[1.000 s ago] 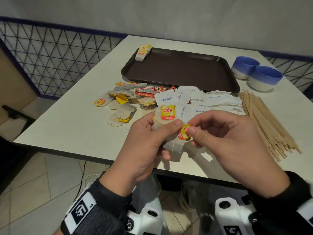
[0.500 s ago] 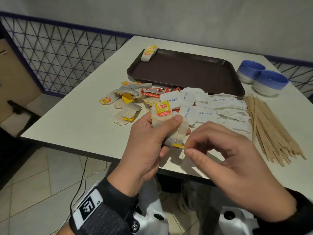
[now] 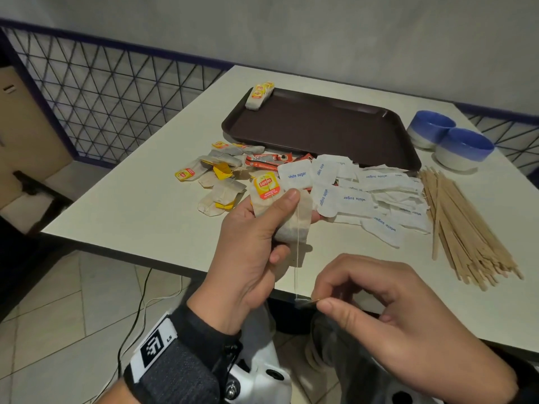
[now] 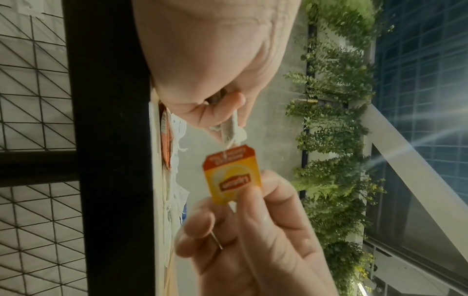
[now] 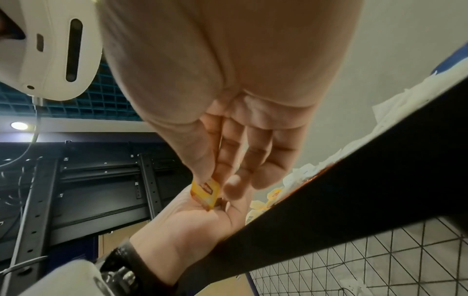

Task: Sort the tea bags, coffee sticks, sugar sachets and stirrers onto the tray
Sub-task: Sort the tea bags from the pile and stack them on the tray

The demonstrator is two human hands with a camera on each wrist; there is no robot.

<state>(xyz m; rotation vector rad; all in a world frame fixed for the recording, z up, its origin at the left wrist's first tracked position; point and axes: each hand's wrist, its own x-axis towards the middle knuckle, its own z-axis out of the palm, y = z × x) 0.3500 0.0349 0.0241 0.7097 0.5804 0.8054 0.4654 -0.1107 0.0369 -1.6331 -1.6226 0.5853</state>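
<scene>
the left hand (image 3: 250,252) grips a small stack of tea bags (image 3: 280,211) over the near edge of the table (image 3: 131,205), thumb pressed across the front paper below a yellow-and-red tag, fingers curled behind. the right hand (image 3: 388,322), nearer the person and just off that same table edge, pinches a second yellow tag (image 4: 231,178) between thumb and forefinger; a thin string (image 3: 297,258) runs taut from the held bags down to that pinch. on the table, the brown tray (image 3: 320,132) sits toward the far side, with a short row of tea bags (image 3: 259,96) in its far left corner. between the tray and the left hand lies a pile of white sugar sachets (image 3: 364,196). right of the sachets is a bundle of wooden stirrers (image 3: 463,225). left of the sachets lie loose tea bags (image 3: 215,182), and orange coffee sticks (image 3: 268,161) lie just beside the tray's near rim. two blue-and-white bowls (image 3: 449,141) stand beside the tray's right end.
</scene>
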